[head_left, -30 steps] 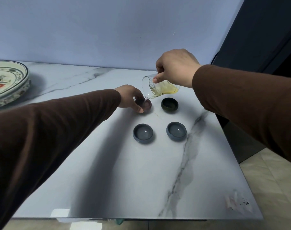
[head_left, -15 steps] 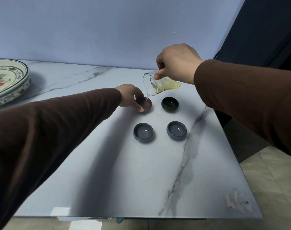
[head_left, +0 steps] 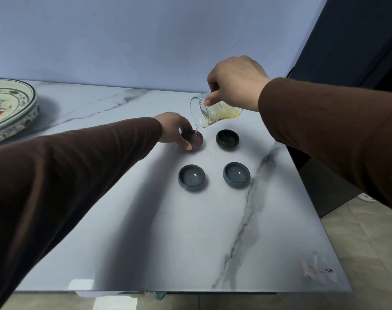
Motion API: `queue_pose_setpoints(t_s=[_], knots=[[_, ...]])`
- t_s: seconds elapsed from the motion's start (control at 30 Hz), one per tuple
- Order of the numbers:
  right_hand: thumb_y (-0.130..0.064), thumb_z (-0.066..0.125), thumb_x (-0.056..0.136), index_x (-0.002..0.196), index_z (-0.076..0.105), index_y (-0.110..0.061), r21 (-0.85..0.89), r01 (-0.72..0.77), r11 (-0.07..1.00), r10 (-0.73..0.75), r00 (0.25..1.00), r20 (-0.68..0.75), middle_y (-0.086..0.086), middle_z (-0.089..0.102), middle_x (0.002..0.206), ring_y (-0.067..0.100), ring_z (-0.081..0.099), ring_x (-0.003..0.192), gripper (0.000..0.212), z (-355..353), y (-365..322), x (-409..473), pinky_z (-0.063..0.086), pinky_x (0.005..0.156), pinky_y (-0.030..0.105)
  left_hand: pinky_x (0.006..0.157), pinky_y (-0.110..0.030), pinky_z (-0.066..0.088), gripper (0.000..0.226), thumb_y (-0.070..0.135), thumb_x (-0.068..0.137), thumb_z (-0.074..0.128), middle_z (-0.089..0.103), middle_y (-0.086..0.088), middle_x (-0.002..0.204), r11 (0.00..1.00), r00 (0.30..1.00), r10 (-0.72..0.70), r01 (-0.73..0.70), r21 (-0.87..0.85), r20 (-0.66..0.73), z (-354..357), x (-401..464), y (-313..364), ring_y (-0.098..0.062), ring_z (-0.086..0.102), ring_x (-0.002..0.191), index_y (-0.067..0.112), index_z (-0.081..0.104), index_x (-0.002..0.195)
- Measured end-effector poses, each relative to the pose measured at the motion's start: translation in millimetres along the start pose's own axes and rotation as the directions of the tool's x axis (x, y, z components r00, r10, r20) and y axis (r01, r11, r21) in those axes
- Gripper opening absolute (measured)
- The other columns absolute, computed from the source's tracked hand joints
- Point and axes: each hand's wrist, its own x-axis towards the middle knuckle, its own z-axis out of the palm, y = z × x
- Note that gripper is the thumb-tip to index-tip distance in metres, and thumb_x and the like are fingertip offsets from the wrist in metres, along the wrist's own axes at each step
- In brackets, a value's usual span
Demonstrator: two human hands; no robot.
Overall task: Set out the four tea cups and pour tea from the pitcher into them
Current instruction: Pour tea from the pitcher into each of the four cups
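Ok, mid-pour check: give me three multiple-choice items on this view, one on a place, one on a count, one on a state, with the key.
1. Which cup sits under the pitcher's spout? A far-left B far-right C near-left
2. How many cups are on the table? A three B four C five
3. The pitcher is: A upright B tilted, pouring C set down

1 A: the glass pitcher in the right hand streams into the brown cup that the left hand steadies.
2 B: brown, dark green cup, two blue-grey cups on the marble table.
3 B: its spout points down.
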Motion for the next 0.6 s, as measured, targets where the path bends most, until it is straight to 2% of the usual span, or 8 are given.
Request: queue_pose_setpoints(t_s=[0.17, 0.27, 0.33, 0.4, 0.5, 0.6], knots=[[-0.052, 0.072, 0.079, 0.072, 0.063, -0.013, 0.028, -0.008, 1.000, 0.008, 1.000, -0.011, 0.003, 0.058, 0.065, 0.031, 0.057, 0.074, 0.040, 2.7, 5.4, -2.0, 0.040, 0.065, 0.033, 0.095, -0.034, 0.044, 0.062, 0.047, 0.067, 0.080, 0.060, 0.005, 0.122, 1.000, 1.000, -0.001, 0.001, 0.003, 0.004, 0.3, 1.1, -0.8, -0.020, 0.052, 0.115, 0.027, 0.061, 0.123], [-0.053, 0.073, 0.077, 0.069, 0.061, -0.015, 0.111, -0.070, 0.991, 0.071, 0.997, -0.001, 0.000, 0.057, 0.060, 0.028, 0.057, 0.074, 0.040, 7.1, 14.6, -6.2, 0.035, 0.063, 0.031, 0.094, -0.034, 0.044, 0.064, 0.047, 0.066, 0.080, 0.060, 0.005, 0.121, 1.000, 1.000, -0.004, 0.004, 0.001, 0.003, 1.1, 1.0, -1.3, -0.020, 0.052, 0.114, 0.027, 0.061, 0.124], [-0.054, 0.074, 0.076, 0.071, 0.063, -0.015, 0.187, -0.125, 0.974, 0.124, 0.992, 0.017, 0.001, 0.061, 0.064, 0.026, 0.057, 0.075, 0.041, 10.3, 21.6, -9.9, 0.035, 0.063, 0.030, 0.091, -0.032, 0.043, 0.065, 0.048, 0.066, 0.080, 0.058, 0.008, 0.116, 1.000, 1.000, -0.005, 0.005, -0.006, -0.009, 2.5, 0.5, -2.5, -0.020, 0.051, 0.115, 0.028, 0.060, 0.124], [-0.055, 0.073, 0.076, 0.072, 0.064, -0.015, 0.272, -0.196, 0.942, 0.194, 0.980, 0.033, 0.000, 0.060, 0.067, 0.023, 0.055, 0.075, 0.041, 12.9, 27.1, -15.7, 0.033, 0.061, 0.029, 0.090, -0.031, 0.041, 0.072, 0.048, 0.066, 0.080, 0.055, 0.009, 0.116, 1.000, 1.000, -0.010, 0.009, -0.025, -0.025, 4.1, -2.6, -3.9, -0.018, 0.050, 0.116, 0.028, 0.054, 0.130], [-0.057, 0.073, 0.076, 0.072, 0.067, -0.019, 0.409, -0.320, 0.855, 0.316, 0.945, 0.078, -0.007, 0.056, 0.062, 0.015, 0.051, 0.065, 0.039, 14.5, 32.6, -27.3, 0.031, 0.053, 0.025, 0.099, -0.035, 0.041, 0.086, 0.048, 0.067, 0.080, 0.052, 0.006, 0.129, 0.999, 0.999, -0.016, 0.013, -0.045, -0.049, 3.9, -11.8, -7.0, -0.018, 0.047, 0.120, 0.025, 0.043, 0.141], [-0.057, 0.072, 0.077, 0.073, 0.070, -0.019, 0.520, -0.376, 0.767, 0.380, 0.919, 0.105, -0.006, 0.055, 0.059, 0.010, 0.046, 0.054, 0.038, 14.8, 33.1, -41.0, 0.030, 0.050, 0.024, 0.100, -0.037, 0.041, 0.084, 0.048, 0.067, 0.080, 0.052, 0.005, 0.130, 0.999, 0.995, -0.017, 0.013, -0.038, -0.094, 3.8, -27.9, -12.4, -0.019, 0.047, 0.120, 0.024, 0.044, 0.139]])
